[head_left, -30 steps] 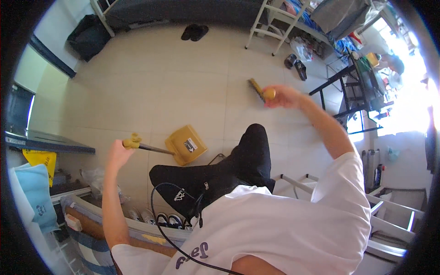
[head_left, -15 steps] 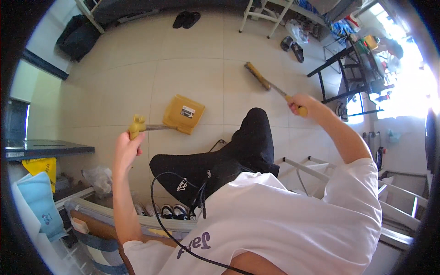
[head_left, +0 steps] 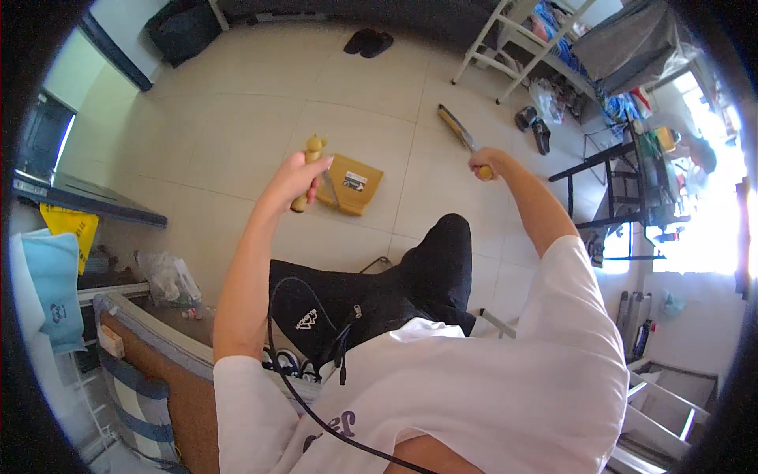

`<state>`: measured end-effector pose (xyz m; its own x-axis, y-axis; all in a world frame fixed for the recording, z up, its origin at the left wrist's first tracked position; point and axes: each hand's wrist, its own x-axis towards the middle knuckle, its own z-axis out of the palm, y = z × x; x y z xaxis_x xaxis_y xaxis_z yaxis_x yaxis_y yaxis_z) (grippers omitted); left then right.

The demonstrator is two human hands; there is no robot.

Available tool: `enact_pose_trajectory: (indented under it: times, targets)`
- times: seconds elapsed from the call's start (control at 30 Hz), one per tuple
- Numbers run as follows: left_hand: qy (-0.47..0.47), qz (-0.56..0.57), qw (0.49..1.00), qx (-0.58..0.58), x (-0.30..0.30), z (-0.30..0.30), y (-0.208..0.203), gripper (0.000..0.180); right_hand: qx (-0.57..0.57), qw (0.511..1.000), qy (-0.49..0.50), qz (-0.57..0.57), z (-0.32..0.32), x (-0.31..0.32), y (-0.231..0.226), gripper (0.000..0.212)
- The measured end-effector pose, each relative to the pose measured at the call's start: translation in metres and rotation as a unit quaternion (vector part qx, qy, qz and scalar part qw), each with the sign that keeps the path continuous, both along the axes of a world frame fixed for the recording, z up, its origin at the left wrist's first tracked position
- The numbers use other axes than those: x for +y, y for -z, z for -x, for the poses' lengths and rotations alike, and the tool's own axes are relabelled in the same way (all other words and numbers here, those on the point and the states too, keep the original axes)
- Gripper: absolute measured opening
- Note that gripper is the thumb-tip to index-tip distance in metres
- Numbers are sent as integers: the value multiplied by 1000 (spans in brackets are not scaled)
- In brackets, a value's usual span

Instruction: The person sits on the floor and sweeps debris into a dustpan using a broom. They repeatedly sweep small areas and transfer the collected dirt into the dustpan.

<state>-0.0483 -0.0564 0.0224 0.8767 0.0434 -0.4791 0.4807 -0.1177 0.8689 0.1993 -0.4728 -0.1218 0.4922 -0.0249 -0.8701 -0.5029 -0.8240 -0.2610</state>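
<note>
My left hand (head_left: pixel 294 183) is closed around the upright yellow handle of a dustpan. The dustpan's wide yellow pan (head_left: pixel 352 197) hangs low over or rests on the tiled floor; which, I cannot tell. A thin shaft joins the two. Farther right, my right hand (head_left: pixel 494 163) grips the yellow end of a broom's handle. The broom's narrow head (head_left: pixel 455 126) points away and to the left, beyond the hand. Broom and pan are apart, with floor tiles between them.
Dark slippers (head_left: pixel 368 43) lie far ahead, another pair (head_left: pixel 533 129) by the white bed frame (head_left: pixel 515 39). A black metal-framed table (head_left: pixel 624 186) stands at the right. A dark shelf (head_left: pixel 103 199) juts in at the left, above a plastic bag (head_left: pixel 164 276). My black-trousered legs are bent below.
My left hand has swung forward and right with the dustpan, its handle now close to the pan. My right hand has drawn in leftward with the broom. The whole view has shifted.
</note>
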Motion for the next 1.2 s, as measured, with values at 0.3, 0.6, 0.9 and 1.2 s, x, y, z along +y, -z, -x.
enact_pose_trajectory:
  times: [0.3,0.6,0.9,1.2]
  targets:
    - [-59,39,997,-26,-22,-38,11,24,45,980,-192,-40,94,74,-122,4]
    - [-65,48,997,-5,-25,-42,7,22,111,960,-253,-53,186,119,-235,7]
    - [-123,23,992,-33,-7,-27,29,23,40,974,-217,-43,123,62,-294,44]
    - [-155,1,987,-35,-25,-31,30,26,-143,963,-226,11,-10,133,-210,10]
